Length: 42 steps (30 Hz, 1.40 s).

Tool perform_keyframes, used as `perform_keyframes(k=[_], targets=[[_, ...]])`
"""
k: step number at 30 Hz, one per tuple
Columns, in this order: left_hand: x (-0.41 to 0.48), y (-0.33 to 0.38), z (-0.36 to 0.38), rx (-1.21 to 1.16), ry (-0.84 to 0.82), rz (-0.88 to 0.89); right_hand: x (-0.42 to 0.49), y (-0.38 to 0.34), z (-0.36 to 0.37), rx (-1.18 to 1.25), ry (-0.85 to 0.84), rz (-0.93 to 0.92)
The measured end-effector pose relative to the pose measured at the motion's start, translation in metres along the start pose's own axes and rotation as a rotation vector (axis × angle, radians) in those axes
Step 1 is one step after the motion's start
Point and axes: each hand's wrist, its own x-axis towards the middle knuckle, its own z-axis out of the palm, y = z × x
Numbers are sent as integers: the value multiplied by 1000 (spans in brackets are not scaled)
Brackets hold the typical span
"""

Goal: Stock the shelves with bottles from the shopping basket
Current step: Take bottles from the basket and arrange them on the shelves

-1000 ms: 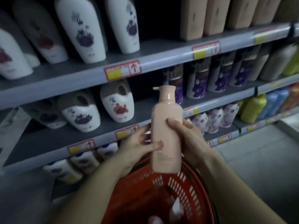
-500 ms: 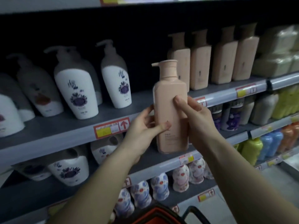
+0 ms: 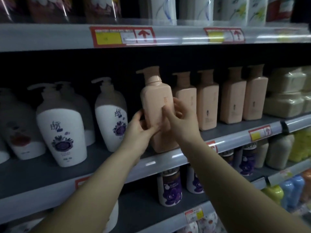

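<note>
Nearest you, both your bare forearms reach up from the bottom of the view toward the grey shelf (image 3: 50, 169), whose pale front rail carries red-and-yellow price tags (image 3: 260, 135). Just past that rail your left hand (image 3: 138, 132) and right hand (image 3: 182, 121) hold the tall peach-pink plastic pump bottle (image 3: 155, 105) between them. It stands nearly upright, tilted slightly left, its base at the shelf's front edge; whether it rests on the board you cannot tell. Your left thumb presses across its lower front with the fingers curled behind; your right thumb (image 3: 165, 110) lies up the front face, fingers wrapped round the right side.

To the bottle's left is an open strip of shelf, then a white pump bottle with a purple flower label (image 3: 111, 118), and a larger one (image 3: 61, 132) further left. Close on the right, a row of matching peach-pink pump bottles (image 3: 233, 98) stands deeper on the board, the nearest just behind your right fingers. Beyond them sit pale wrapped packs (image 3: 286, 100). Above, the next shelf's underside leaves headroom over the pump.
</note>
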Motion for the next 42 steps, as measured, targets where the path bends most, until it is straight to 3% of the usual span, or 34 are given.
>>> perform_keyframes(k=[12, 21, 26, 29, 32, 39, 42], targets=[[49, -43, 6, 252, 46, 54, 42, 52, 14, -348, -32, -51], [47, -41, 1, 458, 75, 96, 24, 52, 20, -370, -1, -43], [-10, -33, 3, 336, 96, 127, -39, 44, 21, -265, -5, -87], [-73, -47, -12, 464, 172, 205, -95, 54, 13, -281, -57, -122], [-142, -69, -25, 569, 168, 237, -149, 79, -6, -347, -151, -33], [-255, -166, -62, 834, 47, 24, -243, 147, -8, -483, -313, 199], [-302, -210, -58, 828, -153, -203, -274, 178, -4, -517, -339, 288]])
